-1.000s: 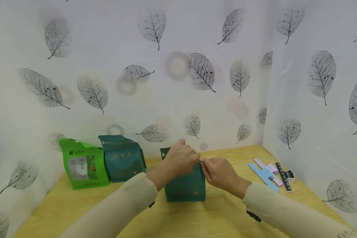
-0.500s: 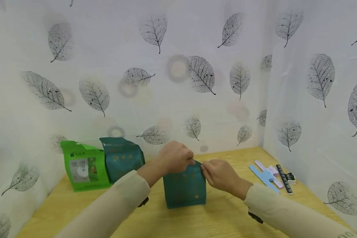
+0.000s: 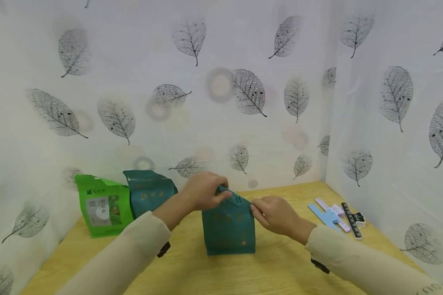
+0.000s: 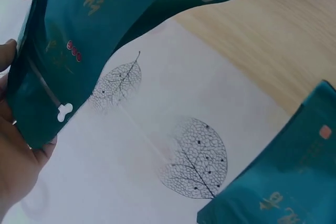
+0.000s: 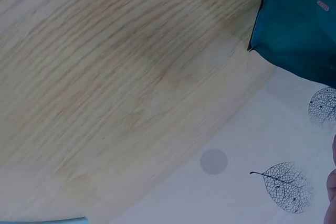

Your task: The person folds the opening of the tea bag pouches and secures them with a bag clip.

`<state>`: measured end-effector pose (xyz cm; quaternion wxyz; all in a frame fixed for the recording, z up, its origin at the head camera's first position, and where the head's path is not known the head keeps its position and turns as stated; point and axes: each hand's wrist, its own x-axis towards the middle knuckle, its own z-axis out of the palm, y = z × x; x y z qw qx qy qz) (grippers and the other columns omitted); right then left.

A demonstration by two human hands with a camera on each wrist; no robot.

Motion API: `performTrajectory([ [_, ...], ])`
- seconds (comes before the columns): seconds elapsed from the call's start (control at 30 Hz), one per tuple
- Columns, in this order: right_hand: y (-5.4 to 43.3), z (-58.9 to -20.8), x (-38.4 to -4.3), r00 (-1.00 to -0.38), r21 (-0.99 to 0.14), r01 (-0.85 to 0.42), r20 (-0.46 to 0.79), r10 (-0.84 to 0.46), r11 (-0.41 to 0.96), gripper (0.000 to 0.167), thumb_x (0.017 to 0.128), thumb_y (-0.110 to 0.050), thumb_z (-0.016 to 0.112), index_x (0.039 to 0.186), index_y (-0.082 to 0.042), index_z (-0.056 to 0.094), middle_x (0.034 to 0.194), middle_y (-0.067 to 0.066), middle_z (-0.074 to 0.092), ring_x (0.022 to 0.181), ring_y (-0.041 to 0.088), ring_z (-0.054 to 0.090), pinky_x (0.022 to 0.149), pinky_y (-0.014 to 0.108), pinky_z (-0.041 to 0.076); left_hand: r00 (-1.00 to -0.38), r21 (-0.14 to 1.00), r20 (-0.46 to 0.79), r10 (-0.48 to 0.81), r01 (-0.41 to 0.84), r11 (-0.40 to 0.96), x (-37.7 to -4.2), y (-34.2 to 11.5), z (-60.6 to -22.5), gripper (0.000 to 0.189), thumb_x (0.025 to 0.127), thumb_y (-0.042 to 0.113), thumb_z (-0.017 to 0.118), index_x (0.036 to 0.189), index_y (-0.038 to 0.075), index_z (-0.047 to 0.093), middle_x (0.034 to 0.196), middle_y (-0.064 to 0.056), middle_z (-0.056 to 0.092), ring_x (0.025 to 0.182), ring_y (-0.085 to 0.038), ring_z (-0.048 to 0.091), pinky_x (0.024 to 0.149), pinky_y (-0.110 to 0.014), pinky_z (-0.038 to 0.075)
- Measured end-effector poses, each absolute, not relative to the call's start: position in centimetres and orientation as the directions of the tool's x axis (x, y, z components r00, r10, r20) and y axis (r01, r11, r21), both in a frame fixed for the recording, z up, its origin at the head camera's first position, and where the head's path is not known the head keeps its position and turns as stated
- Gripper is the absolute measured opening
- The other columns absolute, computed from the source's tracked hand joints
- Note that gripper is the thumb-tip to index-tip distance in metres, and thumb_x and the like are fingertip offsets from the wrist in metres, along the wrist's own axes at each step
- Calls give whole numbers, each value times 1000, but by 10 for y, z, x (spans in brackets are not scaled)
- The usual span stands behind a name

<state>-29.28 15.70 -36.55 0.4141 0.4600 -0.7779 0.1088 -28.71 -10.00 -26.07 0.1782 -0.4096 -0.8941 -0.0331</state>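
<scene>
A dark teal foil pouch (image 3: 229, 231) with gold lettering stands upright mid-table in the head view. My left hand (image 3: 203, 191) grips its upper left part, thumb on the front. The right hand (image 3: 277, 215) pinches the top right corner between thumb and fingers. Between the hands the pouch's top edge slopes down to the right. The left wrist view shows the left hand (image 4: 18, 166) around one end of the pouch (image 4: 79, 35), near a small white mark. In the right wrist view only the right hand's fingertips (image 5: 331, 192) and part of the pouch (image 5: 299, 30) appear.
A bright green pouch (image 3: 107, 213) and a second teal pouch (image 3: 149, 192) stand at the table's left, the latter partly behind my left arm. On the right lie a light blue clip (image 3: 328, 217), a lilac clip (image 3: 341, 223) and a black-and-white piano-key clip (image 3: 352, 220). Leaf-patterned sheeting surrounds the table.
My left hand has moved left along the pouch's top, exposing more of the upper edge and front. The right hand keeps its pinch on the right corner, nearly still.
</scene>
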Motion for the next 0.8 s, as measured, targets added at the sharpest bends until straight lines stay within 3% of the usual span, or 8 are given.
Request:
performTrajectory([
  [0.1, 164, -363, -293, -261, 181, -820, 725, -637, 543, 11, 89, -10, 64, 83, -17, 59, 59, -12, 45, 52, -4, 34, 49, 14, 31, -593, -62, 373, 714, 751, 657, -288, -106, -261, 25, 97, 38, 65, 105, 15, 71, 91, 1, 72, 72, -11, 61, 66, -28, 49],
  [0.23, 181, -359, -294, -307, 166, -802, 709, -635, 574, 13, 94, -15, 60, 82, -20, 60, 61, -14, 49, 53, -6, 39, 49, 14, 34, -594, -17, 411, 692, 754, 657, -289, -111, -263, 28, 96, 38, 66, 108, 13, 70, 94, -1, 71, 77, -14, 62, 70, -32, 50],
  [0.4, 208, -352, -297, -404, 172, -716, 688, -603, 676, 32, 94, -17, 62, 68, -24, 46, 55, -16, 32, 49, -6, 23, 46, 15, 23, -580, -6, 471, 665, 751, 660, -291, -116, -269, 26, 95, 36, 68, 104, 12, 70, 90, -1, 70, 78, -16, 62, 75, -37, 52],
  [0.5, 229, -343, -299, -511, 162, -638, 643, -570, 753, 35, 94, -16, 62, 66, -24, 44, 53, -15, 31, 47, -3, 21, 45, 17, 22, -551, -10, 506, 663, 765, 643, -293, -116, -272, 22, 94, 33, 70, 99, 12, 71, 87, -1, 71, 78, -16, 61, 78, -40, 51],
  [0.7, 274, -321, -299, -826, 32, -426, 394, -403, 904, 26, 101, -18, 52, 74, -20, 55, 58, -9, 47, 49, 6, 39, 48, 26, 34, -551, -15, 514, 657, 760, 649, -293, -114, -272, 21, 92, 33, 72, 97, 12, 71, 84, 1, 70, 77, -17, 59, 77, -40, 49],
  [0.8, 295, -319, -301, -900, -7, -341, 290, -324, 940, 27, 100, -16, 47, 74, -18, 53, 59, -4, 46, 51, 11, 40, 50, 29, 33, -572, -13, 491, 657, 749, 662, -291, -115, -272, 25, 89, 33, 75, 100, 11, 70, 88, -1, 70, 81, -19, 61, 79, -42, 49],
])
